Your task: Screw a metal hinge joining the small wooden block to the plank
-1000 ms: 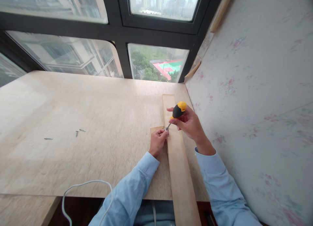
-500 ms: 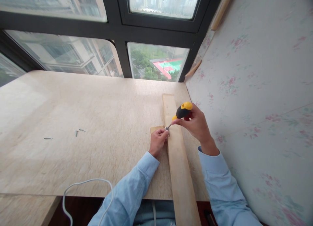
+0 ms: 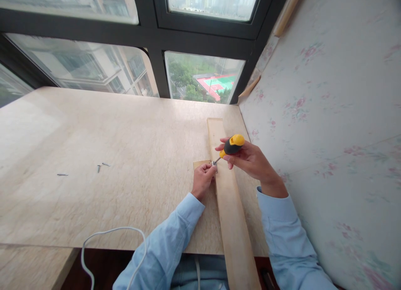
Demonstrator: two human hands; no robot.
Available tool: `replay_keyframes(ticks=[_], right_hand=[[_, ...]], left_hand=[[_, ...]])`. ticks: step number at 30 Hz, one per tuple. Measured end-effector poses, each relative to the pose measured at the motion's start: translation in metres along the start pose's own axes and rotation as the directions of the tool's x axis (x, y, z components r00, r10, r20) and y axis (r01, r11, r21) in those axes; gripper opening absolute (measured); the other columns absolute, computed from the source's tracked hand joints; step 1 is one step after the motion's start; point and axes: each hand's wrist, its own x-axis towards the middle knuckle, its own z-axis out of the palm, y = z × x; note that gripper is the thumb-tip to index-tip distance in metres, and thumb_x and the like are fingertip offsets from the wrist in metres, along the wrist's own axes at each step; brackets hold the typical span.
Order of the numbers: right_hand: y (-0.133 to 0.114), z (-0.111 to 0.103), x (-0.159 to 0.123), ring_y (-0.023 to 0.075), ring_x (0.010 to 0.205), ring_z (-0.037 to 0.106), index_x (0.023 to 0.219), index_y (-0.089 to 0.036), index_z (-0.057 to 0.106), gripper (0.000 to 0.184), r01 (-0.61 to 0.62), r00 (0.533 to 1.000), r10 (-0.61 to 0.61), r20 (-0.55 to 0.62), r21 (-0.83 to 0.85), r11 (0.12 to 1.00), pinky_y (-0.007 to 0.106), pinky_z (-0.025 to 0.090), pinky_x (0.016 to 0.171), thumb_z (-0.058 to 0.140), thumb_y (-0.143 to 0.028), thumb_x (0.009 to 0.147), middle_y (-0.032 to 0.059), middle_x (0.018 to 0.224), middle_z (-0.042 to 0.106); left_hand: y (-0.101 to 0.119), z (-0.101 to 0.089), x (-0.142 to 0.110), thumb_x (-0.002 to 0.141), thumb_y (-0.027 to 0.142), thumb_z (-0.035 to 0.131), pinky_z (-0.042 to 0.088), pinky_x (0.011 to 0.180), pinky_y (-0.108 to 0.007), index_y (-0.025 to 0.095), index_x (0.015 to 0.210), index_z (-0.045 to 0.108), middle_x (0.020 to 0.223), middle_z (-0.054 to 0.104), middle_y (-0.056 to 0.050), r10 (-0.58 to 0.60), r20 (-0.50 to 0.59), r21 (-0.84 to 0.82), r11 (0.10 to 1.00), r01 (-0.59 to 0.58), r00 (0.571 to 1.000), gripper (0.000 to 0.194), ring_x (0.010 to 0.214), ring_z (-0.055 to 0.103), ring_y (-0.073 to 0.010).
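A yellow-and-black screwdriver (image 3: pixel 233 145) slants down to the left, its tip at a small metal bracket (image 3: pixel 214 168) on the edge of a long wooden plank (image 3: pixel 230 206). My right hand (image 3: pixel 250 158) holds the screwdriver's handle, thumb below and some fingers stretched out past it. Closed in a pinch, my left hand (image 3: pixel 204 179) steadies the bracket against the plank; its fingertips partly cover the metal. A short wooden piece (image 3: pixel 200 164) juts out from the plank's left side, just beyond my left fingers. Any screw under the tip is too small to make out.
Several loose screws lie to the left on the stone-patterned sill, one (image 3: pixel 62 174) apart from the others (image 3: pixel 98 169). A white cord (image 3: pixel 112 229) loops over the front edge. Dark-framed windows (image 3: pixel 203 37) stand behind, and a flowered wall (image 3: pixel 328 114) rises close on the right.
My right hand has turned and its fingers have spread around the screwdriver's handle, which has shifted slightly. My left hand stays at the bracket. The view has tilted slightly.
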Motion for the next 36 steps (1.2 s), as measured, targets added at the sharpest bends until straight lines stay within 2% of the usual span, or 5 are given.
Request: replay_keyframes(ticks=[4,8,17,26,36], right_hand=[[0.002,0.000,0.001,0.0159,0.069,0.061,0.084,-0.021,0.063,0.036,0.030,0.972,-0.087,-0.219,-0.250,0.968,0.029,0.049,0.056,0.087,-0.042,0.067,0.0027,0.086,0.070],[0.000,0.008,0.003,0.0127,0.059,0.051,0.086,-0.023,0.056,0.051,0.008,0.919,-0.185,-0.349,-0.450,0.893,0.027,0.044,0.054,0.090,-0.049,0.058,-0.0033,0.073,0.060],[-0.006,0.009,0.003,0.0234,0.100,0.066,0.098,-0.022,0.065,0.040,0.073,0.970,-0.139,-0.199,-0.306,0.949,0.036,0.053,0.084,0.084,-0.046,0.071,0.0065,0.107,0.071],[-0.017,-0.008,-0.010,0.0181,0.077,0.068,0.111,-0.019,0.068,0.038,-0.121,0.993,0.120,-0.019,-0.014,0.993,0.037,0.060,0.072,0.076,-0.040,0.081,0.0101,0.106,0.074],[-0.007,0.015,0.002,0.0098,0.053,0.046,0.074,-0.022,0.053,0.049,-0.056,0.903,-0.146,-0.405,-0.447,0.893,0.024,0.041,0.047,0.090,-0.048,0.058,-0.0048,0.063,0.055]], left_hand=[[0.000,0.000,0.000,0.072,0.039,0.070,0.043,0.054,-0.023,0.013,0.078,0.065,0.066,0.061,-0.001,-0.004,0.010,0.022,1.000,0.004,1.000,0.027,0.056,0.055,-0.0112],[0.003,0.001,0.000,0.070,0.036,0.070,0.043,0.054,-0.023,0.013,0.078,0.065,0.064,0.060,0.000,-0.012,0.006,0.054,0.998,0.011,1.000,0.024,0.055,0.055,-0.0112],[0.004,0.001,-0.001,0.070,0.037,0.073,0.044,0.055,-0.022,0.013,0.079,0.065,0.069,0.062,-0.001,-0.020,-0.014,0.032,0.999,0.020,1.000,0.026,0.059,0.057,-0.0115],[-0.001,0.000,0.002,0.072,0.041,0.074,0.045,0.054,-0.023,0.012,0.081,0.067,0.069,0.064,-0.002,-0.001,-0.008,0.017,1.000,0.001,1.000,0.030,0.057,0.058,-0.0121],[0.003,0.001,-0.001,0.071,0.037,0.074,0.046,0.058,-0.023,0.012,0.079,0.068,0.071,0.066,-0.003,-0.002,0.001,0.017,1.000,0.002,1.000,0.027,0.061,0.059,-0.0124]])
